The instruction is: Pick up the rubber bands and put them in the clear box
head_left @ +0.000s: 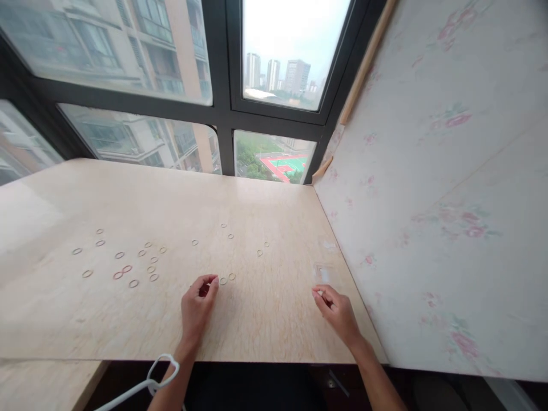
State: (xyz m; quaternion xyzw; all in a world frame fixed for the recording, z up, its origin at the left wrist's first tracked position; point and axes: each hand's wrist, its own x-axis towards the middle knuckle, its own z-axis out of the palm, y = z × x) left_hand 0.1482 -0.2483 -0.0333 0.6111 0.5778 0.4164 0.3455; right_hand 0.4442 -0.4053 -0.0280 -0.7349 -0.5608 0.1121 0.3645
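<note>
My left hand [197, 308] rests low over the marble-patterned surface with thumb and forefinger pinched together. Whatever is between those fingertips is too small to make out. Just right of them lie two thin rings, a greyish ring [223, 281] and a yellowish ring [232, 277]. My right hand [338, 314] is farther right, also closed in a pinch, and I cannot tell what it holds. Beyond its fingers lies a small clear plastic bag [323, 273]. Two red rings [118, 275] touch each other on the left, among several pale thin rings [151, 269].
Several more rings, such as a pale ring [260, 253], are scattered across the surface [274, 319]. A clear plastic piece [329, 244] lies near the flowered wall [428, 228]. Dark window frames [222, 114] stand behind. A white looped strap [162, 371] is by my left forearm.
</note>
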